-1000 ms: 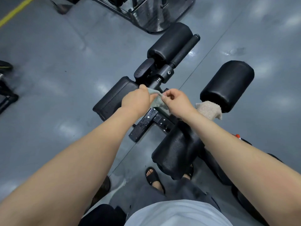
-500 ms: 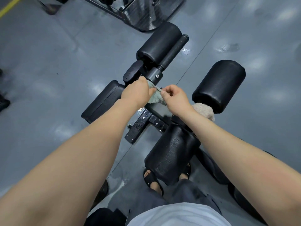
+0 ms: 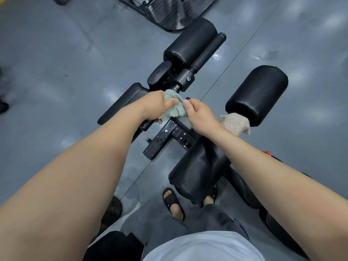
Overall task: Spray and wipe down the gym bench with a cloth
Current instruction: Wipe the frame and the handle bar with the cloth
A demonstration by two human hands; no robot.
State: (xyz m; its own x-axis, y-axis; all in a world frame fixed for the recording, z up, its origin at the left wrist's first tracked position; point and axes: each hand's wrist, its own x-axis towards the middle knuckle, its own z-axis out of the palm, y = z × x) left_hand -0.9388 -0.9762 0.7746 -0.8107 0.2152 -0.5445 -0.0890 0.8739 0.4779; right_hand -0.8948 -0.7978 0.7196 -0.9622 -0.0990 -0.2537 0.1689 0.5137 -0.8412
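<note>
A pale green cloth (image 3: 174,109) is held between both hands above the bench's black metal frame (image 3: 165,134). My left hand (image 3: 155,106) grips its left side in a fist. Fingers and thumb of my right hand (image 3: 197,113) pinch its right edge. The gym bench has several black roller pads: one far (image 3: 190,40), one at the right (image 3: 258,93), one near my legs (image 3: 197,170) and a flat one at the left (image 3: 120,104). A beige cloth (image 3: 235,123) lies tucked against the right roller. An orange tip (image 3: 267,152), perhaps the spray bottle, peeks past my right forearm.
Grey glossy floor (image 3: 66,63) surrounds the bench, with wet spots (image 3: 267,54) at the far right. Another machine's black base (image 3: 169,10) stands at the top. My sandalled foot (image 3: 173,204) is under the near roller. A dark round object (image 3: 113,210) sits by my left forearm.
Both hands stayed together on the green cloth over the frame; more of the cloth now shows between them. The view has shifted a little.
</note>
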